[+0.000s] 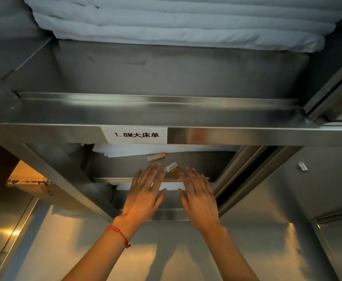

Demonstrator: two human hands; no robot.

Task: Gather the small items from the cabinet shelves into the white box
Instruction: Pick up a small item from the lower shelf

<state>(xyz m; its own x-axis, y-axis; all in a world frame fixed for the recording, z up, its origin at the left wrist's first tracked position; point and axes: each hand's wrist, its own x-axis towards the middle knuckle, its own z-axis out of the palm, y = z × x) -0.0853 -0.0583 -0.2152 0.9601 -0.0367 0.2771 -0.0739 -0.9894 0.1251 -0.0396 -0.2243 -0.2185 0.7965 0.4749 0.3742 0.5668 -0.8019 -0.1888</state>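
Note:
Both my hands reach into a steel cabinet shelf [186,136], backs up and fingers straight. My left hand [144,192], with a red string bracelet on its wrist, and my right hand [198,196] lie side by side with a small gap between them. Just past the fingertips, between the hands, lies a small brown packet with a white end [174,171]. A little further back on the same shelf sits a small pinkish-white packet [156,156]. Neither hand holds anything. No white box is in view.
A paper label [136,135] is stuck on the shelf's front edge. Folded white sheets [166,149] lie at the back of this shelf, and thick folded white linen [186,23] fills the shelf above. A sliding door [267,179] stands at the right.

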